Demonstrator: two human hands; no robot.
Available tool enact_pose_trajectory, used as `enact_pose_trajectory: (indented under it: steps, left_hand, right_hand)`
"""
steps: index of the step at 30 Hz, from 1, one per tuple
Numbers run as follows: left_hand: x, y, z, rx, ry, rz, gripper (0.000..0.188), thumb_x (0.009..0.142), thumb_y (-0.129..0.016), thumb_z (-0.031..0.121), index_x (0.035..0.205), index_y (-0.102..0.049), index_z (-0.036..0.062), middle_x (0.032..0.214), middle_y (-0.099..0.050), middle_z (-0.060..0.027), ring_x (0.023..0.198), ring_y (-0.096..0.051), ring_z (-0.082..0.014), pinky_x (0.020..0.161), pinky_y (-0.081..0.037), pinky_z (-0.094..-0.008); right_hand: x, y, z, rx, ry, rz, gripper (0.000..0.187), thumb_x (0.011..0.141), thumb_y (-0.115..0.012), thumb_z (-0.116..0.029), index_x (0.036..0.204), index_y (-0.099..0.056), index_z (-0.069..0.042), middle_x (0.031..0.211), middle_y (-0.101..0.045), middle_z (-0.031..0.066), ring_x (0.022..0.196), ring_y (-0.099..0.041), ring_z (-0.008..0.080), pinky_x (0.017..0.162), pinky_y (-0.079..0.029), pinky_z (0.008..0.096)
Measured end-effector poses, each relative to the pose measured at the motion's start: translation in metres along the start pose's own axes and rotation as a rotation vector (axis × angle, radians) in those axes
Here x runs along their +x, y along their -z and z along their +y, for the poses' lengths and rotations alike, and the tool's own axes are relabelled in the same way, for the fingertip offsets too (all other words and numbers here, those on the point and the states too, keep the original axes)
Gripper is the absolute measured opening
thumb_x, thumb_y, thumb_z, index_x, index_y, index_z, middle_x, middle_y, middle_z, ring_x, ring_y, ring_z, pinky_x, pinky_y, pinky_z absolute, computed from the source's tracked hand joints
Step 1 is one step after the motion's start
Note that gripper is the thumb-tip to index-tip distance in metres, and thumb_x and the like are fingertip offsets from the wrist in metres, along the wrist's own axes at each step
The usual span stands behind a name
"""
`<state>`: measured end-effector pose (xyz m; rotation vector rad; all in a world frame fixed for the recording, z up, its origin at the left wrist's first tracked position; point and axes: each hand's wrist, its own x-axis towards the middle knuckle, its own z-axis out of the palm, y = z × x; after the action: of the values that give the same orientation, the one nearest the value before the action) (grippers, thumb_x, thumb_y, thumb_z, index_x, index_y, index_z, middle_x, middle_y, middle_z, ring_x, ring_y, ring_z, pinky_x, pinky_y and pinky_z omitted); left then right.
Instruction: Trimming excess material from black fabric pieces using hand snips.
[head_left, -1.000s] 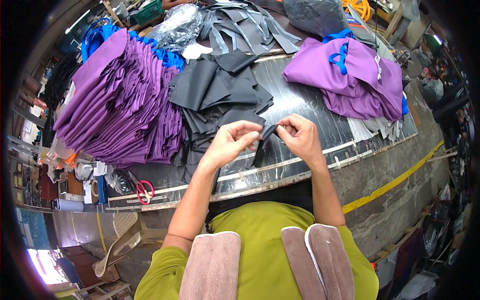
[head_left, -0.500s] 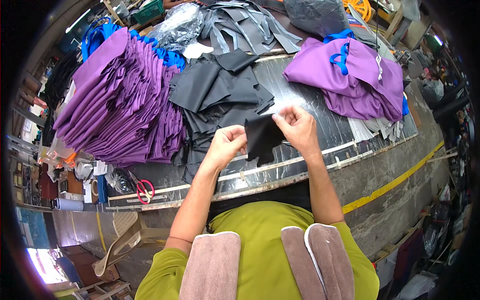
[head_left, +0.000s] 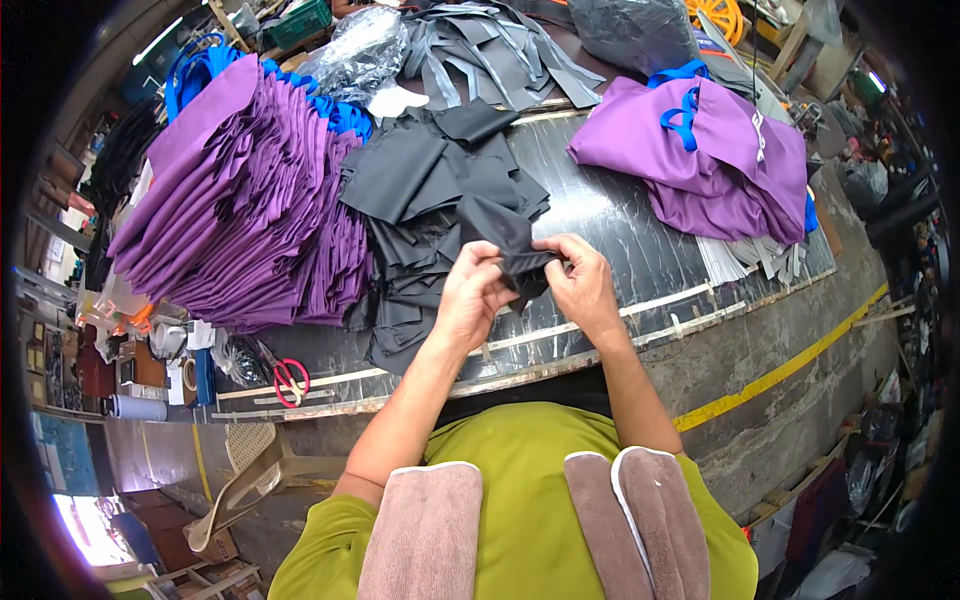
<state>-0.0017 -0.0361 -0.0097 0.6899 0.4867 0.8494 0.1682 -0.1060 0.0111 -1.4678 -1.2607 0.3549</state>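
Note:
A small piece of black fabric (head_left: 500,225) is bunched between my two hands above the table's near side. My left hand (head_left: 473,290) pinches its left edge, with the fingers curled. Facing it, my right hand (head_left: 582,285) grips the right edge between thumb and fingers. The cloth's upper part stands up and folds over; its lower part is creased. Just beyond and to the left lies a loose pile of black fabric pieces (head_left: 400,175), overlapping in layers.
A tall stack of folded purple bags (head_left: 235,210) with blue handles fills the table's left. More purple fabric (head_left: 700,160) lies at the right. Red-handled scissors (head_left: 291,383) rest near the front left edge. Grey strips (head_left: 490,50) lie at the back; a beige chair (head_left: 262,470) stands left.
Both hands have drawn closer together, and the black fabric has gone from spread flat between them to folded and bunched. The piles on the table look the same.

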Motion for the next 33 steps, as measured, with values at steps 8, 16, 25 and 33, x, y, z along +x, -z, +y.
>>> enact_pose_trajectory:
  steps: [8, 16, 25, 33]
  left_hand:
    - [0.002, 0.002, -0.008, 0.681, -0.243, -0.08, 0.043, 0.088, -0.052, -0.008, 0.129, -0.051, 0.0027, 0.093, -0.058, 0.0005, 0.082, -0.052, -0.0054, 0.073, -0.043, -0.0227]
    - [0.001, 0.014, -0.016, 0.205, 0.157, -0.124, 0.026, 0.098, -0.063, 0.005, 0.123, -0.067, 0.0015, 0.104, -0.073, -0.0011, 0.089, -0.066, -0.007, 0.082, -0.053, -0.0225]
    - [-0.002, 0.022, -0.025, -0.209, 0.295, -0.065, 0.028, 0.101, -0.062, 0.017, 0.125, -0.065, 0.0036, 0.124, -0.071, -0.0052, 0.114, -0.066, -0.0159, 0.102, -0.049, -0.0326]
    - [0.013, 0.023, -0.015, 0.111, 0.153, -0.024, 0.018, 0.1, -0.071, 0.023, 0.097, -0.072, 0.0054, 0.089, -0.073, -0.0001, 0.081, -0.068, -0.0086, 0.073, -0.052, -0.0237]
  right_hand:
    - [-0.013, 0.002, 0.022, 0.403, -0.285, -0.413, 0.018, 0.089, -0.05, -0.01, 0.086, -0.062, 0.004, 0.066, -0.051, 0.0008, 0.062, -0.046, 0.0078, 0.057, -0.037, 0.0284]
    - [-0.011, -0.002, 0.025, -0.217, 0.119, -0.013, 0.018, 0.095, -0.051, -0.011, 0.092, -0.063, 0.003, 0.082, -0.061, 0.0275, 0.08, -0.057, 0.05, 0.073, -0.047, 0.0521]
    - [-0.025, -0.025, 0.041, 0.019, -0.173, -0.032, 0.021, 0.106, -0.049, -0.017, 0.105, -0.063, 0.0, 0.088, -0.07, 0.0191, 0.079, -0.069, 0.0377, 0.072, -0.052, 0.0472]
    - [-0.045, -0.013, 0.042, 1.254, -0.766, -0.105, 0.03, 0.111, -0.046, -0.025, 0.124, -0.064, -0.004, 0.115, -0.074, 0.0115, 0.1, -0.073, 0.023, 0.091, -0.059, 0.0401]
